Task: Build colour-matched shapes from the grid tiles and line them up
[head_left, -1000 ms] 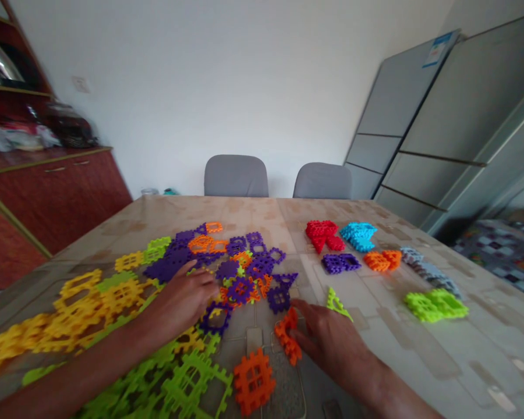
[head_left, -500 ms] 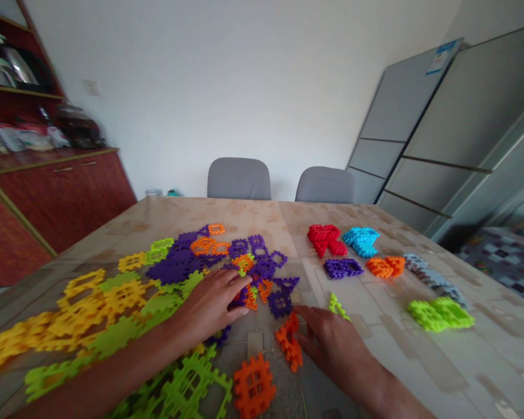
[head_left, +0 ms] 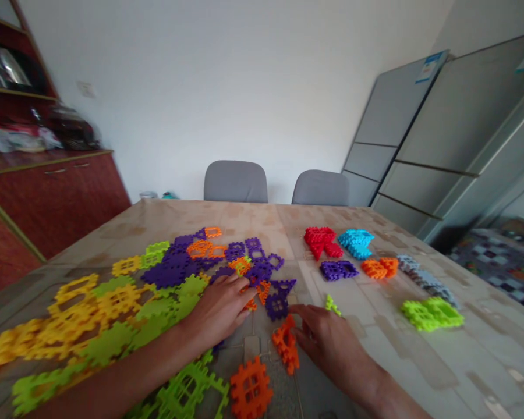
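Observation:
My left hand (head_left: 225, 305) reaches over the middle of a spread pile, thumb and fingers apart above purple building pieces (head_left: 262, 269) and small orange triangle pieces (head_left: 263, 291). Its palm hides what lies beneath. With bent fingers, my right hand (head_left: 327, 334) grips the right edge of an orange building piece (head_left: 285, 346) that stands tilted on the table. A purple window piece (head_left: 276, 306) lies just behind that. Closer to me is a flat orange window piece (head_left: 251, 387). A small lime green piece (head_left: 332, 305) sits beyond my right knuckles.
Yellow pieces (head_left: 74, 314) and lime green pieces (head_left: 187, 384) spread across the left of the table (head_left: 375, 372). On the right stand grouped stacks: red (head_left: 321, 241), blue (head_left: 356, 242), purple (head_left: 338, 269), orange (head_left: 379, 267), grey (head_left: 425, 279) and lime green (head_left: 432, 314). Two grey chairs (head_left: 236, 181) are behind.
The view has shifted slightly. My left fingers have drawn in a little closer to the orange triangles. My right hand stays at the orange piece.

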`<action>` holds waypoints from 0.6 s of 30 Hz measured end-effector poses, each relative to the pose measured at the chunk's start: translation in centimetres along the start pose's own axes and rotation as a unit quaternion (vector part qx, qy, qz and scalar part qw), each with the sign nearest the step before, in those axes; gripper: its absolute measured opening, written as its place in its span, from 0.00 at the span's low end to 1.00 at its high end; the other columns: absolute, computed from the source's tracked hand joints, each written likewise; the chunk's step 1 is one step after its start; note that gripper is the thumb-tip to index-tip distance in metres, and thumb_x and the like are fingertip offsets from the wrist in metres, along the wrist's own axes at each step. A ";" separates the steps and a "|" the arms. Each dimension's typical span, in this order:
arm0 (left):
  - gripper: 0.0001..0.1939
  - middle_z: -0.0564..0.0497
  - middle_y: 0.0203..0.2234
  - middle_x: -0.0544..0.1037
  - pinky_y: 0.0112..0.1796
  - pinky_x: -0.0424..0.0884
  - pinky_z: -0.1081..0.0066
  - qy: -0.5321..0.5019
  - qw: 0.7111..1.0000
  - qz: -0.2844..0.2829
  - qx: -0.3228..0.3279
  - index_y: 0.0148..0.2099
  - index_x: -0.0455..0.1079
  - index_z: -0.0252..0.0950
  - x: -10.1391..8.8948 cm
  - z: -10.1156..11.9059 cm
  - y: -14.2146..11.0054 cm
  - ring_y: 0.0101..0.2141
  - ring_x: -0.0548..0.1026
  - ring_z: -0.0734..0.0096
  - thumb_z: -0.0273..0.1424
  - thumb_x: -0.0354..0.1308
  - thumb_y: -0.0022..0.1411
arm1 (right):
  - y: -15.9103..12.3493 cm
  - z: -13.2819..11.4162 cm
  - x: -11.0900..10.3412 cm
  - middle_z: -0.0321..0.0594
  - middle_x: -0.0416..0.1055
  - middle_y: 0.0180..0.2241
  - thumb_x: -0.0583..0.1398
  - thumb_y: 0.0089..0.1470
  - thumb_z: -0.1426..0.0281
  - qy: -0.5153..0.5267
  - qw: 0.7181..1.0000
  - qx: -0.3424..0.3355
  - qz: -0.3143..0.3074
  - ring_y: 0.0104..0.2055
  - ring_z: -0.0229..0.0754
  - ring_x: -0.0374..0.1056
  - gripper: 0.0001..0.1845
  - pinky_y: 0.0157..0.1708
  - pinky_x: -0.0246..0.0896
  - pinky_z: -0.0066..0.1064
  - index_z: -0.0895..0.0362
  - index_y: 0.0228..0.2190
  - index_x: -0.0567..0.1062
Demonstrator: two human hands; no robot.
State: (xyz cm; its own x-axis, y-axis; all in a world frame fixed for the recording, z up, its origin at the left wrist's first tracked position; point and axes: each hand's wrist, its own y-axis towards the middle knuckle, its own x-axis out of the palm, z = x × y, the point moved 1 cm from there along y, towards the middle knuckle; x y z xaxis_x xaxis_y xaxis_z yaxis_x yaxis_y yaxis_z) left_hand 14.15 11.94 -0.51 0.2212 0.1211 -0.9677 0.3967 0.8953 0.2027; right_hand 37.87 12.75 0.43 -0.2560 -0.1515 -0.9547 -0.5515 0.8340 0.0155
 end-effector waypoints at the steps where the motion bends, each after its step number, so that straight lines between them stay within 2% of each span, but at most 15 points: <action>1: 0.12 0.45 0.41 0.76 0.47 0.69 0.54 -0.008 1.000 0.003 -0.003 0.45 0.73 0.38 0.2 -0.1 0.1 0.45 0.73 0.52 0.23 0.60 0.59 | 0.0 0.1 -0.1 0.41 0.78 0.33 0.58 0.57 0.71 0.003 1.000 0.000 0.002 0.31 0.44 0.73 0.15 0.30 0.59 0.29 0.53 0.46 0.76; 6: 0.19 0.47 0.46 0.71 0.49 0.69 0.63 -0.075 0.996 0.036 -0.030 0.48 0.70 0.39 0.7 -1.0 -0.2 0.47 0.72 0.59 0.20 0.61 0.54 | -0.2 0.2 -0.7 0.40 0.77 0.32 0.57 0.58 0.71 0.022 1.000 0.005 0.008 0.31 0.42 0.72 0.15 0.30 0.57 0.28 0.53 0.46 0.76; 10: 0.14 0.52 0.40 0.71 0.46 0.69 0.69 -0.122 0.990 0.058 -0.038 0.39 0.69 0.40 0.3 -0.8 -0.6 0.44 0.72 0.65 0.18 0.60 0.52 | -0.2 0.0 -1.1 0.41 0.77 0.33 0.56 0.58 0.71 0.022 1.000 0.007 0.000 0.31 0.41 0.71 0.15 0.30 0.57 0.28 0.53 0.46 0.76; 13: 0.14 0.52 0.40 0.71 0.46 0.69 0.68 -0.154 0.983 0.091 -0.036 0.41 0.68 0.40 -0.3 -0.2 -0.9 0.44 0.71 0.64 0.20 0.59 0.53 | -0.1 0.0 -1.1 0.41 0.77 0.33 0.56 0.57 0.72 0.046 0.999 -0.006 0.016 0.32 0.41 0.70 0.16 0.31 0.57 0.28 0.53 0.46 0.76; 16: 0.21 0.50 0.46 0.69 0.50 0.67 0.66 -0.185 0.971 0.153 -0.010 0.52 0.65 0.43 -1.0 0.8 -1.4 0.49 0.70 0.63 0.22 0.57 0.57 | -0.1 0.0 -0.7 0.39 0.75 0.31 0.57 0.57 0.70 0.156 0.986 -0.040 0.037 0.30 0.39 0.68 0.13 0.31 0.57 0.28 0.55 0.44 0.76; 18: 0.25 0.50 0.49 0.68 0.53 0.65 0.66 -0.190 0.965 0.183 0.012 0.57 0.62 0.46 -1.4 1.8 -1.7 0.51 0.68 0.63 0.23 0.56 0.59 | -0.2 0.0 -0.4 0.37 0.73 0.28 0.57 0.60 0.65 0.280 0.958 -0.051 0.026 0.27 0.37 0.66 0.13 0.28 0.57 0.27 0.56 0.43 0.75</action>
State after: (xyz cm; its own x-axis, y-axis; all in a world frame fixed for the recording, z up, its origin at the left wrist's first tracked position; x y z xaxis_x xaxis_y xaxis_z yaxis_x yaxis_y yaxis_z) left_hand 14.78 9.51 0.74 0.6590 0.2567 -0.7070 0.2501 0.8117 0.5278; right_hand 38.06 12.63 0.78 -0.6558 -0.3957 -0.6429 -0.5934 0.7966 0.1150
